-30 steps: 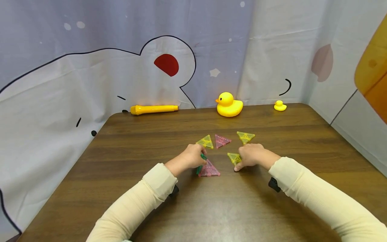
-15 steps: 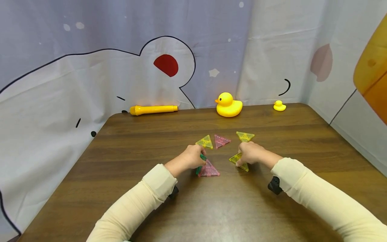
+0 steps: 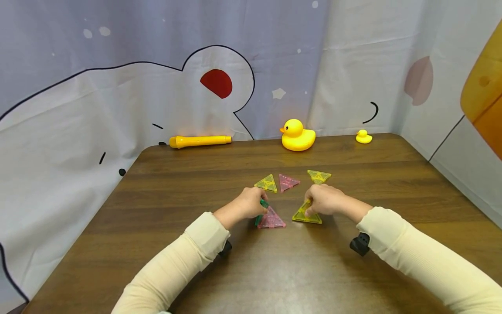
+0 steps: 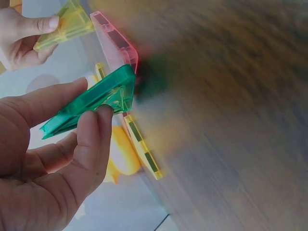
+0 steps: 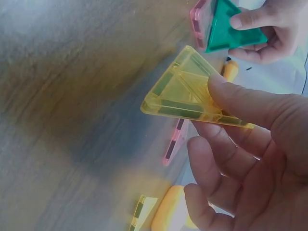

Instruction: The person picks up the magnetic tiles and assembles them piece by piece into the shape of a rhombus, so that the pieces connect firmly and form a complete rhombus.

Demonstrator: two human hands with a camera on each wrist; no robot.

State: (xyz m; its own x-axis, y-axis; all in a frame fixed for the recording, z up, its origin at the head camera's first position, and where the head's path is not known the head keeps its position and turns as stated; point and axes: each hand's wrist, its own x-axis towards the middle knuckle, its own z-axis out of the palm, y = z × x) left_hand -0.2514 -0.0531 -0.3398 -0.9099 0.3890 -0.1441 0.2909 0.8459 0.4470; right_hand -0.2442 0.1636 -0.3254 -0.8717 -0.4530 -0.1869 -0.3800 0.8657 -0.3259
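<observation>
My left hand [image 3: 248,203] pinches a green triangular magnetic tile [image 4: 96,98] between thumb and fingers. Its edge meets a pink triangular tile [image 3: 271,219], and both stand tilted up from the table. To the right, my right hand [image 3: 324,199] pinches a yellow triangular tile [image 5: 185,91], thumb on one face and fingers behind. That tile is apart from the pink one, with its long edge toward me. Beyond the hands lie another yellow tile [image 3: 267,183], a second pink tile [image 3: 288,182] and a further yellow tile [image 3: 319,176].
Along the back edge of the brown wooden table [image 3: 157,192] sit a yellow toy microphone [image 3: 200,141], a large yellow rubber duck [image 3: 297,136] and a small duck [image 3: 363,137]. A printed curtain [image 3: 117,104] hangs behind and at the sides.
My right hand has turned the yellow tile, so its flat edge now faces me and a corner points up into the fingers. My left hand and the green and pink tiles have stayed put.
</observation>
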